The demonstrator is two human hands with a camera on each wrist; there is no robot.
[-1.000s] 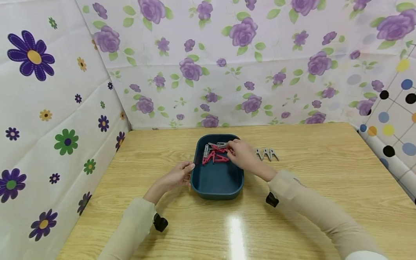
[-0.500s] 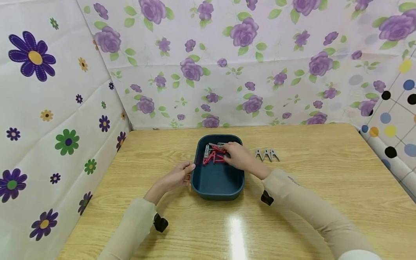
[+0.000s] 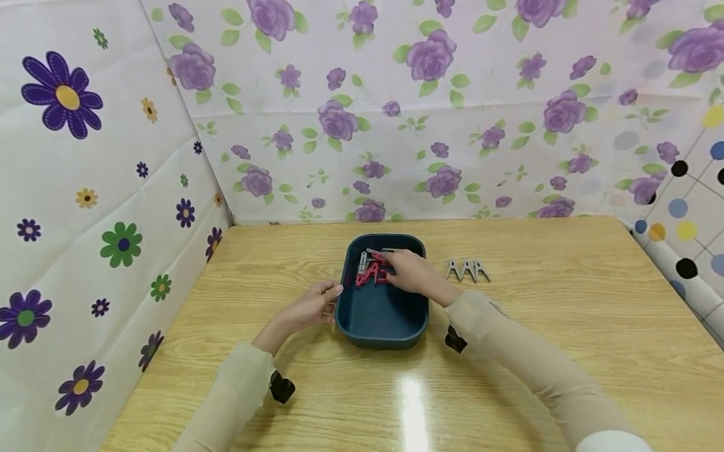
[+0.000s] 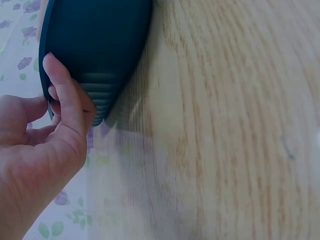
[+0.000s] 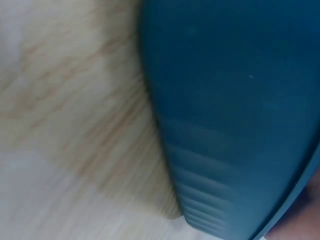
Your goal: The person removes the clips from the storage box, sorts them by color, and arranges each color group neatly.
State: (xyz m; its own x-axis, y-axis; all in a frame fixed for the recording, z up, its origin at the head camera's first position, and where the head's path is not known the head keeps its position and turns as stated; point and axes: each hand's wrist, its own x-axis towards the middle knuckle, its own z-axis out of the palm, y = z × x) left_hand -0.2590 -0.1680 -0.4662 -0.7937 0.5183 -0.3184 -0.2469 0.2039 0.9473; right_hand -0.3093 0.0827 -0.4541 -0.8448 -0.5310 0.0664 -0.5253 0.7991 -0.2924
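A dark blue plastic tub stands on the table, with red and grey clothespins gathered toward its far end. My left hand pinches the tub's left rim; the left wrist view shows the fingers against the outer wall and the thumb at the rim. Over the right side, my right hand reaches into the tub, its fingertips among the clothespins. Whether it grips one is hidden. Mostly the tub's outer wall fills the right wrist view, with a bit of hand at the lower right corner.
To the right of the tub, 3 grey clothespins stand in a row on the wooden table. Flowered sheets hang behind the table, with other patterned sheets at both sides.
My right hand has moved left inside the tub, from its right edge further in over the clothespins. The left hand keeps its hold on the rim.
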